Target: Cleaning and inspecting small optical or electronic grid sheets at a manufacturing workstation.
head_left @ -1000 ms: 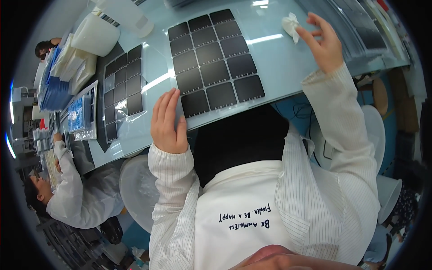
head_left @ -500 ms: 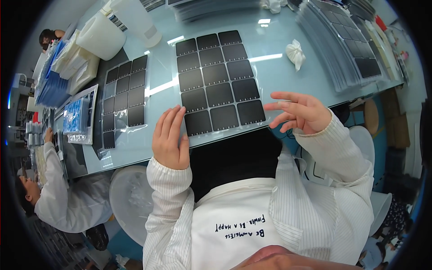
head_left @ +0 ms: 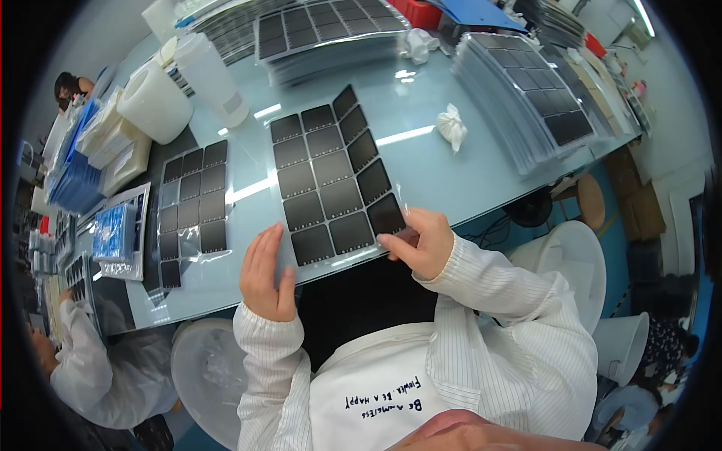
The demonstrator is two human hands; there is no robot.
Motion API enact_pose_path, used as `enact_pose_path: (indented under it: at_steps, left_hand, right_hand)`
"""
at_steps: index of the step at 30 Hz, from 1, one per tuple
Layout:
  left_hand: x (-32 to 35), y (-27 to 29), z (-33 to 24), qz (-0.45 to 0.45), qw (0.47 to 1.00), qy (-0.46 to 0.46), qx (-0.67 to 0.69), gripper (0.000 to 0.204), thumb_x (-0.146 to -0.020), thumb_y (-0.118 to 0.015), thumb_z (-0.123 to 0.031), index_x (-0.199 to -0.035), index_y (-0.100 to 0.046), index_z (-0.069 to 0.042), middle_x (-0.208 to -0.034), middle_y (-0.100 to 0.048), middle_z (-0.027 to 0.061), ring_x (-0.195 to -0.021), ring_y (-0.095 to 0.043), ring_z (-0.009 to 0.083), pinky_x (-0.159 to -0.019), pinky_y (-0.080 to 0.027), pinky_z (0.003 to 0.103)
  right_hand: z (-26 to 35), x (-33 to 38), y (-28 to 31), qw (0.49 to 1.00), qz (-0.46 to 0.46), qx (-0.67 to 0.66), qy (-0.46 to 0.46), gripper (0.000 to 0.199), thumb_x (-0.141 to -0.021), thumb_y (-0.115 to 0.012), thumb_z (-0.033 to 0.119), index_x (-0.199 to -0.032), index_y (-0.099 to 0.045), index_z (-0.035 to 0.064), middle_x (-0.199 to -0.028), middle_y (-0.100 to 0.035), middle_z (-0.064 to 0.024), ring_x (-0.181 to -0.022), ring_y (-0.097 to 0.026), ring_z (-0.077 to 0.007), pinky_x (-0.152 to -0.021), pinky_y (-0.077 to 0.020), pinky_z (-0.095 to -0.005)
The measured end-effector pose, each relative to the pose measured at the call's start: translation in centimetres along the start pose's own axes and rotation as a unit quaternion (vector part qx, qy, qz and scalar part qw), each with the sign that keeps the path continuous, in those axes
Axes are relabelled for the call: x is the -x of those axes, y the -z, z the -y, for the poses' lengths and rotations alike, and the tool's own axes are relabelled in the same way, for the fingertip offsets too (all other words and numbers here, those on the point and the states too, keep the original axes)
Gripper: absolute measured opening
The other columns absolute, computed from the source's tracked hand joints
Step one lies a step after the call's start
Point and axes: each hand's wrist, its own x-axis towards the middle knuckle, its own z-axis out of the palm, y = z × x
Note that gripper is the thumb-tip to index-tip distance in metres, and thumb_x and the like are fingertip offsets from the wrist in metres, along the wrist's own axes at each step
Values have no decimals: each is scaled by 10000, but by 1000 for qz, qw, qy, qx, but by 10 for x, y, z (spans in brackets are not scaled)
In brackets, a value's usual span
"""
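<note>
A clear sheet carrying a grid of dark square panels (head_left: 331,180) lies on the pale blue table (head_left: 451,188) in front of me. My right hand (head_left: 417,240) pinches the sheet's near right corner, and the right column of panels is lifted and tilted. My left hand (head_left: 265,274) rests flat with fingers spread on the table edge, just left of the sheet's near left corner. A second sheet of dark squares (head_left: 192,207) lies to the left.
A crumpled white cloth (head_left: 453,126) lies right of the sheet. Stacks of similar panel sheets (head_left: 526,90) sit at the right and far side (head_left: 323,30). White plastic containers (head_left: 158,101) stand at the far left. Another person in white (head_left: 90,368) works at the lower left.
My right hand came back from the white cloth at the far right to the sheet's near right corner and took hold of it. The right column of panels has lifted. The left hand stayed.
</note>
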Motion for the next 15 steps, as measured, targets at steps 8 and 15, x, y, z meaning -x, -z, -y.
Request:
enact_pose_path:
  at_steps: [8, 15]
  left_hand:
    - [3, -2, 6, -28, 999, 6, 28, 451, -871, -481, -164, -1247, -516, 83, -1194, -577, 256, -1098, -553, 408, -958, -424, 420]
    - [5, -3, 5, -24, 999, 24, 21, 452, -883, -461, -189, -1241, -525, 80, -1190, -579, 256, -1091, -556, 410, -953, -427, 424]
  right_hand:
    - [1, -30, 81, 958, -218, -183, -41, 135, -904, -587, 77, -954, -609, -47, -690, -597, -42, -588, -596, -106, -529, -531, -244]
    - [-10, -24, 224, 918, -388, -77, -20, 132, -881, -656, 111, -985, -623, 38, -710, -585, 4, -579, -558, -67, -548, -506, -223]
